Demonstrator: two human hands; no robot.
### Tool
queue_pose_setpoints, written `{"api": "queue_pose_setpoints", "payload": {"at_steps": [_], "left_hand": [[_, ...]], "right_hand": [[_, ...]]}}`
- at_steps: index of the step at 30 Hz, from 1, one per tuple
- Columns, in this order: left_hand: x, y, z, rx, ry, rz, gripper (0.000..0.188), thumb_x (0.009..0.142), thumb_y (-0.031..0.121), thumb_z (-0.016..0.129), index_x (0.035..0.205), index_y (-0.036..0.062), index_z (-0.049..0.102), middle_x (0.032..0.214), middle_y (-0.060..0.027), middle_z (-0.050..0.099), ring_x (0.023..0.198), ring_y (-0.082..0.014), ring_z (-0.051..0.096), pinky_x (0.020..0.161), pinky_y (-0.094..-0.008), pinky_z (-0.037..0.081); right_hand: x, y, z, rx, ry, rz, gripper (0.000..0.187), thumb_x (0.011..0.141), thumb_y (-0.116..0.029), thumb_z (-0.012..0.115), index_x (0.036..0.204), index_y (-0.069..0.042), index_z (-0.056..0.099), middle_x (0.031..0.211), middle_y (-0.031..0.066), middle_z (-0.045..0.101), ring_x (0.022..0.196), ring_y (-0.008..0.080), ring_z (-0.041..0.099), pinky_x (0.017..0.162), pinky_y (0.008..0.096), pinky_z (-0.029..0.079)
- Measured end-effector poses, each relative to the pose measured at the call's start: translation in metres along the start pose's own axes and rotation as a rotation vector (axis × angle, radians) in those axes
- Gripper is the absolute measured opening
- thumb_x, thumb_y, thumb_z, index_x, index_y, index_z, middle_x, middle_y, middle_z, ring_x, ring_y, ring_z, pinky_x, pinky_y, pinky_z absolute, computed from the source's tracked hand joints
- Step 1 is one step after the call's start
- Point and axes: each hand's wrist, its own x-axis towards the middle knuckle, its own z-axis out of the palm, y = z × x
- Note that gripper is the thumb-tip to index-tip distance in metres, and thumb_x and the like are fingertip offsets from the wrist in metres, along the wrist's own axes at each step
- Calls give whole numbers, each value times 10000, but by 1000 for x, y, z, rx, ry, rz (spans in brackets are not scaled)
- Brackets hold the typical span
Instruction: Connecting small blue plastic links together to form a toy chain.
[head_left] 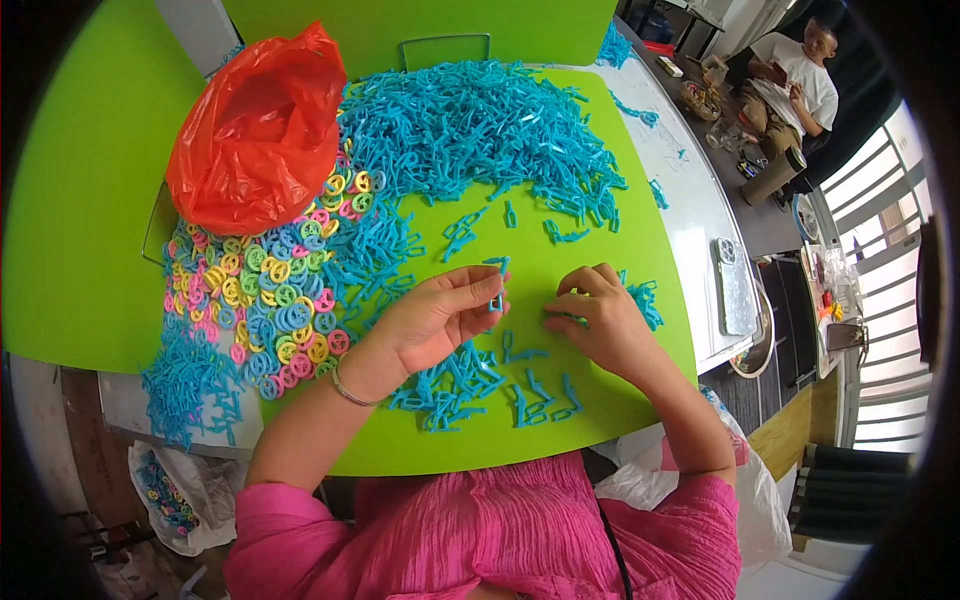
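My left hand [455, 305] pinches a small blue plastic piece [497, 302] between thumb and fingers; it has a frame-like end and a narrow end. To its right, my right hand [597, 318] is low over the green board with its fingers curled in. Whatever lies between those fingertips, if anything, is too small to make out. Several similar blue pieces [540, 398] lie loose below the hands, beside a small blue heap [450, 388]. Another little blue cluster [645, 300] sits just past my right hand. A large blue pile [480, 125] spreads across the far side.
A red plastic bag [255, 140] stands at the far left, by a heap of coloured plastic rings [285, 300]. The green board [640, 380] rests on a white table, where a phone [735, 285] lies at right. Across the room sits another person [790, 85].
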Motion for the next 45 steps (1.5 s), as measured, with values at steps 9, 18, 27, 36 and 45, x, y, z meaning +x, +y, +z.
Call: {"api": "queue_pose_setpoints", "payload": {"at_steps": [9,18,27,36,45], "left_hand": [[0,-6,8,-36,3,70,157,893,96,596,1048,77,612,994,-43,646,956,-172,629,839,-267,523],[-1,-16,11,-30,4,129,156,883,49,588,1034,62,629,1027,-60,643,977,-183,617,906,-343,517],[-2,-20,12,6,33,159,160,882,34,584,1036,39,624,1024,-76,646,952,-189,625,881,-347,529],[-10,-21,24,821,214,691,58,810,-28,655,865,-32,672,812,-78,682,790,-125,647,722,-246,524],[-6,-28,26,853,201,714,127,831,-18,636,956,-37,646,892,-94,678,815,-139,647,718,-247,521]], "right_hand": [[11,-18,-10,1068,27,462,162,756,-53,739,884,-8,651,763,22,642,710,94,608,653,229,482],[18,-24,9,1400,32,419,132,747,-40,741,794,-21,619,716,44,635,639,101,582,592,228,464],[19,-30,8,1315,49,418,114,754,-39,739,779,-17,630,727,45,647,658,93,591,604,222,469],[13,-32,12,1093,74,351,109,749,-5,736,787,8,634,758,61,666,686,94,613,609,227,498],[16,-36,10,1306,93,471,179,737,-6,742,889,0,647,795,53,650,735,101,612,686,232,502]]}}
